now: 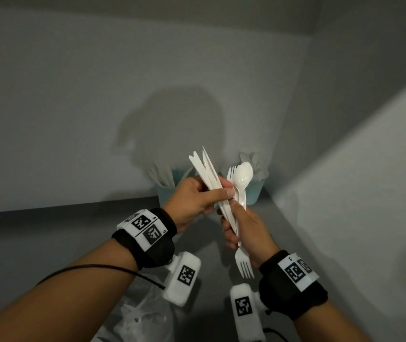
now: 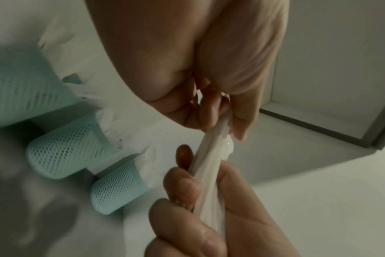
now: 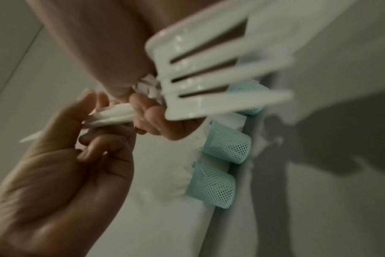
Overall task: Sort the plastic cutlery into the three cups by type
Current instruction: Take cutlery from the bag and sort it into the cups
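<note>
My right hand grips a bundle of white plastic cutlery by the handles. A spoon and fork tines stick up from it, and one fork points down, looming close in the right wrist view as the fork. My left hand pinches several knives fanned up and to the left out of the same bundle. Behind the hands stand pale blue mesh cups with cutlery in them: the left cup and the right cup. Three cups show in a row in the left wrist view.
The cups stand on a grey surface in a corner, with a wall behind and a white wall close on the right. A crumpled clear plastic bag lies near the front, under my left forearm. A black cable runs along that arm.
</note>
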Action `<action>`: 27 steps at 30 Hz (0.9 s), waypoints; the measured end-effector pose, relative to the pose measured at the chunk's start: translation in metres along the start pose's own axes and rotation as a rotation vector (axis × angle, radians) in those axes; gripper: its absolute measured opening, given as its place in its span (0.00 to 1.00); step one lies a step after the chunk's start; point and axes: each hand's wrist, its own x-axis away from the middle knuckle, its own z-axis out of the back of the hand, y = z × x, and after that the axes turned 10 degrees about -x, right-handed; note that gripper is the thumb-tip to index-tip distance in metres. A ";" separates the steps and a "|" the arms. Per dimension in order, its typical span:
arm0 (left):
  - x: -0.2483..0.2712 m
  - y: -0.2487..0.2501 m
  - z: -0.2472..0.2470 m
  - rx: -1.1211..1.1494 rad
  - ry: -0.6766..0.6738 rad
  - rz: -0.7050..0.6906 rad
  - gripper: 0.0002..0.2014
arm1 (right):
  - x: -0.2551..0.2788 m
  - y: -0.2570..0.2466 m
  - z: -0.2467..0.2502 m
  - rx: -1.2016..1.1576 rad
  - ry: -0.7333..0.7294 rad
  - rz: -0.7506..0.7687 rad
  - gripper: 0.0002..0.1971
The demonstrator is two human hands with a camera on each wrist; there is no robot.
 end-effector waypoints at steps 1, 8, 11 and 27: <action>0.000 0.002 0.004 -0.019 -0.025 -0.010 0.02 | -0.001 -0.001 0.000 0.001 0.007 0.002 0.18; 0.005 -0.003 0.019 -0.197 -0.014 -0.014 0.02 | -0.008 -0.003 -0.003 0.073 0.037 0.035 0.18; 0.009 -0.008 0.026 -0.264 -0.037 0.021 0.03 | -0.010 0.006 -0.006 0.105 0.007 0.005 0.18; -0.096 -0.041 0.139 -0.918 0.377 0.203 0.13 | -0.046 0.023 -0.016 0.226 -0.067 -0.014 0.18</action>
